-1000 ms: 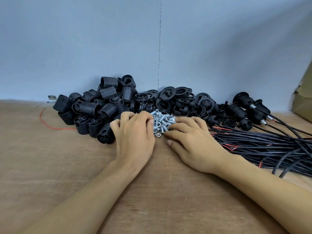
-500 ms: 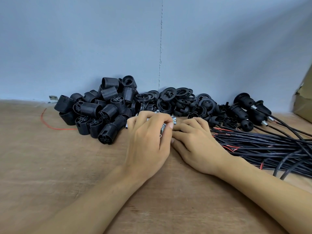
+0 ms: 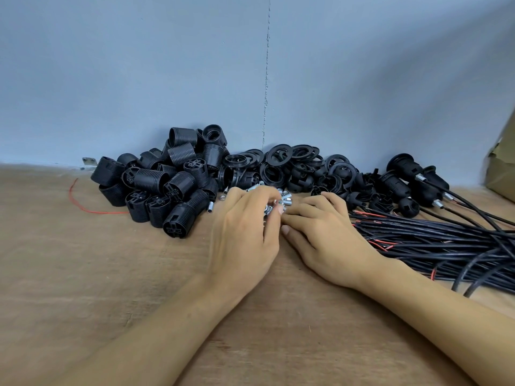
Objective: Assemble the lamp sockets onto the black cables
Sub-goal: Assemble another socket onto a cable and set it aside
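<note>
The left hand (image 3: 245,232) has slid right to meet its partner, while the right hand (image 3: 326,238) has barely stirred. Widest of all, the bare brown wooden bench (image 3: 83,274) carries everything, pushed back against the pale blue wall (image 3: 139,65). The bundle of long black cables (image 3: 446,240) lies at the right, red cores showing, ends pointing to the middle, likely for easy reach. At the left sits the pile of black ribbed plastic lamp sockets (image 3: 167,185), untouched, and black plastic rings (image 3: 281,162) are heaped behind the hands. A few sockets already on cables (image 3: 404,174) rest far right. Left fingers (image 3: 267,196) curl round several small silver threaded metal tubes (image 3: 287,201), seemingly picking one out. Right fingers (image 3: 306,215) lie relaxed against that heap, penning it in. No lettering is readable anywhere.
</note>
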### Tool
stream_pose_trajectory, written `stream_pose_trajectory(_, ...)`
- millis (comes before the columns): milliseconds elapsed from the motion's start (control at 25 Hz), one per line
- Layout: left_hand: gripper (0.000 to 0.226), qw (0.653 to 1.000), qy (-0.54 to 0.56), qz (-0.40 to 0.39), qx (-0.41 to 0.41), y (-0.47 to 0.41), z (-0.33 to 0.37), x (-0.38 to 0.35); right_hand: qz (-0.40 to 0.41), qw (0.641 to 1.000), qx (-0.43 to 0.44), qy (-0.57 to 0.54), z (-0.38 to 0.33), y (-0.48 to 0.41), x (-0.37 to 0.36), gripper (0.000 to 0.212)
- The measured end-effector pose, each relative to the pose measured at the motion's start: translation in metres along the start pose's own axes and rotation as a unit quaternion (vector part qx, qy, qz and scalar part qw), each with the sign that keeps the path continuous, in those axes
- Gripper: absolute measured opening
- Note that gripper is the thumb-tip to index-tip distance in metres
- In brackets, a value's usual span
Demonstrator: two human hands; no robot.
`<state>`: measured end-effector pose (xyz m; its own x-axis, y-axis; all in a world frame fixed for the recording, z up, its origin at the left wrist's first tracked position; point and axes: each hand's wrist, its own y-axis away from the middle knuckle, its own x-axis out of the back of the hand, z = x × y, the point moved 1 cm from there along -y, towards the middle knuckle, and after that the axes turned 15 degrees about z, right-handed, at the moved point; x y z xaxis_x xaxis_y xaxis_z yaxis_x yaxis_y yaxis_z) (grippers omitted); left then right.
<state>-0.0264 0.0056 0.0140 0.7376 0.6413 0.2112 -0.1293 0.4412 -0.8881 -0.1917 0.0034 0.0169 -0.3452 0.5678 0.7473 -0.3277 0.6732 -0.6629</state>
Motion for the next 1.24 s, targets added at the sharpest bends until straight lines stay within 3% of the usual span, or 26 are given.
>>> stream_pose_trajectory(120, 0.031, 0.999, -0.046, -0.007, 0.001, -0.004, -0.006, 0.000, 0.025, 1.000, 0.002, -0.012, 0.000, 0.001, 0.001, 0.029)
stream_pose_trajectory(440, 0.021, 0.996, -0.064, 0.034, 0.043, -0.006, -0.012, 0.000, 0.010, 1.000, 0.002, -0.015, 0.000, 0.002, -0.001, 0.031)
stream_pose_trajectory(840, 0.019, 0.998, 0.056, 0.011, -0.001, 0.003, 0.001, -0.002, 0.167, 0.983, -0.055, -0.041, 0.000, -0.002, 0.016, 0.008)
stream_pose_trajectory(920, 0.018, 0.995, 0.086, -0.006, 0.042, 0.005, 0.002, -0.003, 0.190, 0.974, -0.093, -0.074, 0.003, -0.002, 0.018, 0.008)
stream_pose_trajectory(1040, 0.015, 0.979, 0.134, -0.027, 0.148, 0.005, -0.002, -0.003, 0.163, 0.971, -0.137, -0.110, 0.005, -0.002, 0.016, 0.016)
stream_pose_trajectory(1240, 0.014, 0.968, 0.101, -0.018, 0.228, 0.004, -0.006, -0.006, 0.103, 0.983, -0.130, -0.083, 0.005, -0.001, 0.011, 0.011)
